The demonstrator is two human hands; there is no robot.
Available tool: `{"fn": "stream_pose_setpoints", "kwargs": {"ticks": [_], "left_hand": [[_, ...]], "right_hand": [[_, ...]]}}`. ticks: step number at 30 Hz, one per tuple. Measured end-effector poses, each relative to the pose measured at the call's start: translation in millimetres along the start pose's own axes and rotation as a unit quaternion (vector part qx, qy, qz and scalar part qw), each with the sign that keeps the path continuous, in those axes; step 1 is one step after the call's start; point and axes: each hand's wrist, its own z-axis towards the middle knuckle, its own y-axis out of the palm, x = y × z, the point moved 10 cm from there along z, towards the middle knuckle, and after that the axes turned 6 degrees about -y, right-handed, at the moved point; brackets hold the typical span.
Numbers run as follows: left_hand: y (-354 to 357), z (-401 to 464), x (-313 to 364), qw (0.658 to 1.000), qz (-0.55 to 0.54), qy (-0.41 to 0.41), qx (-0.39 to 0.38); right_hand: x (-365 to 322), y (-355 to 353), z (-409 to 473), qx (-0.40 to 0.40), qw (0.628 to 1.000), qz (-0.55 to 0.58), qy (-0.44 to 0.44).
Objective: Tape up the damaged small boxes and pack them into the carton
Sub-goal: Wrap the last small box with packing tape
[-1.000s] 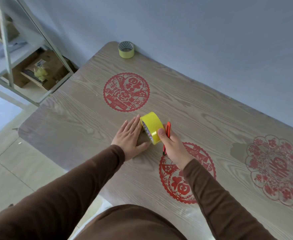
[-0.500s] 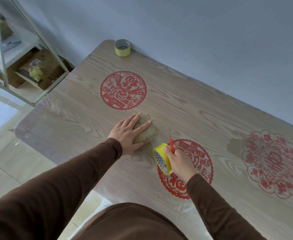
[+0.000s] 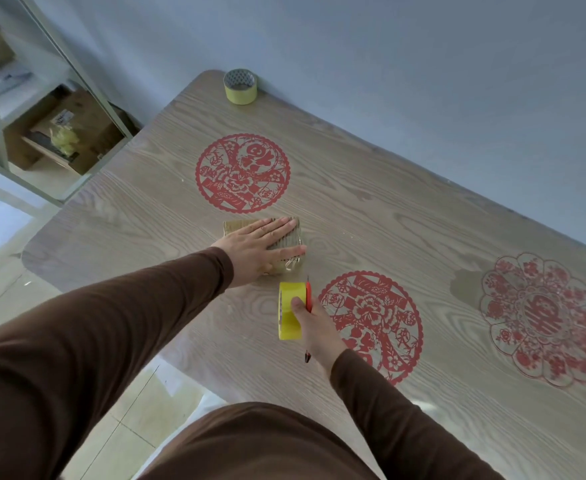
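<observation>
The box (image 3: pixel 236 226) sits mid-counter (image 3: pixel 405 216), at 12 o'clock from the tape (image 3: pixel 287 315). The left hand (image 3: pixel 255 245) lies flat on it, fingers straight, pressing it down. The right hand (image 3: pixel 314 323) has its grip closed round the tape, with a red cutter (image 3: pixel 308 296) beside the roll. The box looks light, its corrugated card crushable; it is best held by its stiff edges.

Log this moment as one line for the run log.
left hand flat on small box | right hand holds yellow tape roll, red cutter | carton unseen
</observation>
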Motion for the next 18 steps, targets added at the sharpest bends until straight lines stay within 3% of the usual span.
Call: {"fn": "stream_pose_setpoints", "kwargs": {"ticks": [3,5,7,9,10,11,13,14,15,18], "left_hand": [[-4,-1,0,0.999,0.014,-0.03,0.017],[-19,-11,-4,0.991,0.008,-0.119,0.059],[-35,-37,-3,0.961,-0.092,-0.228,0.127],[-42,-69,16,0.901,-0.243,-0.291,0.212],[-32,-80,23,0.847,-0.35,-0.338,0.217],[-12,-89,29,0.757,-0.481,-0.399,0.192],[32,-94,53,0.487,-0.707,-0.506,0.083],[46,-89,68,0.383,-0.768,-0.512,0.025],[48,-81,74,0.34,-0.798,-0.497,-0.009],[46,-69,66,0.305,-0.82,-0.485,-0.018]], "right_hand": [[2,7,0,-0.011,0.999,0.035,0.013],[4,6,-2,-0.001,0.999,0.039,0.017],[10,6,-4,0.013,0.997,0.066,0.027],[11,6,-6,0.014,0.996,0.089,0.023],[10,6,-6,0.012,0.996,0.092,0.017],[8,6,-6,0.009,0.996,0.085,0.012],[3,7,-5,0.0,0.998,0.064,-0.002],[4,8,-5,-0.003,0.998,0.06,-0.002],[3,9,-4,-0.01,0.998,0.062,0.0],[1,7,-3,-0.028,0.999,0.032,0.002]]}}
